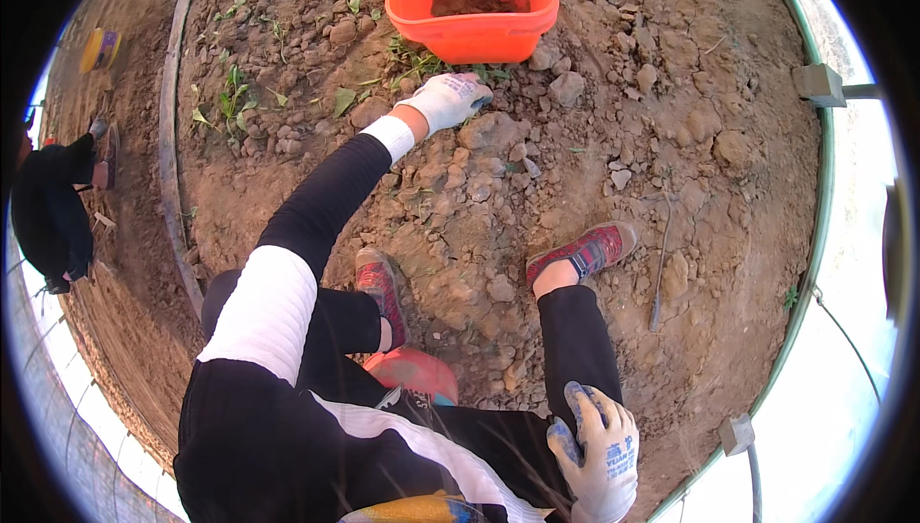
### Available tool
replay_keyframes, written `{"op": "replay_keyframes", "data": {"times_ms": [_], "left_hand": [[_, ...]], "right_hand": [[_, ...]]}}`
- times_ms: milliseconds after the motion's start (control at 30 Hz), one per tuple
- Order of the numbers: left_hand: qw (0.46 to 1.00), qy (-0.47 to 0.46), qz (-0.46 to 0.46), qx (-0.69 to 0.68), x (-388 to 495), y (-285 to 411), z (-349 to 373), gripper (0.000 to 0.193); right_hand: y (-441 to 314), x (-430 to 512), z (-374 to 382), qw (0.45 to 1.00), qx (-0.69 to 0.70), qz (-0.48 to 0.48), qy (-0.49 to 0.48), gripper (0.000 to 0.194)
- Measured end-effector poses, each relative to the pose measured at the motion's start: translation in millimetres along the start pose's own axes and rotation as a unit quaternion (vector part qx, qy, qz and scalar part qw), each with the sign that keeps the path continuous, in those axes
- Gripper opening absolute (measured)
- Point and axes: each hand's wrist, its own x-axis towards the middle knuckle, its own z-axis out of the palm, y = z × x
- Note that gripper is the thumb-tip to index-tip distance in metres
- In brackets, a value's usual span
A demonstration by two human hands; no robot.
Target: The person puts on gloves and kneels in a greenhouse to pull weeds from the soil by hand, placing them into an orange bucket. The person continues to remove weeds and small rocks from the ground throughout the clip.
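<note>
My left hand [449, 100], in a white work glove, reaches down to the soil just below an orange plastic bin [474, 38]. Its fingers curl downward, and whether anything is in them is hidden. Green weeds [417, 59] grow or lie beside that hand, against the foot of the bin. Inside the bin sits a dark brown heap [481, 0], too unclear to name. My right hand [596, 451], gloved in white with blue-stained fingers, rests on my right knee. Its thumb and fingers are apart and hold nothing.
Cloddy soil [445, 214] surrounds my feet. A thin metal rod-like tool [661, 264] lies to the right. Under me is a red rounded object [417, 372]. Leftward are a long pale strip [171, 92], a yellow bucket [100, 51] and another person [54, 207]. Green piping [823, 185] edges the right.
</note>
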Motion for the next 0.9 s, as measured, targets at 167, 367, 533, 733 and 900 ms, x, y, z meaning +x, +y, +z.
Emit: {"op": "replay_keyframes", "data": {"times_ms": [167,367,533,733,900], "left_hand": [[0.994,-0.103,-0.014,0.037,37,-5,42,0.042],[0.986,-0.123,0.026,0.113,50,-11,53,0.039],[0.978,-0.145,0.032,0.146,61,-10,56,0.042],[0.99,-0.111,-0.018,0.087,50,-16,45,0.042],[0.99,0.09,-0.066,-0.09,-6,-47,29,0.027]], "right_hand": [[4,6,-3,0.999,0.01,0.028,-0.026,0.047],[12,12,1,0.991,-0.011,0.081,-0.108,0.055],[5,12,1,1.0,0.01,0.018,-0.003,0.045],[2,5,-3,1.0,0.006,0.01,0.003,0.046],[-1,-4,2,0.995,-0.02,0.073,-0.062,0.055]]}}
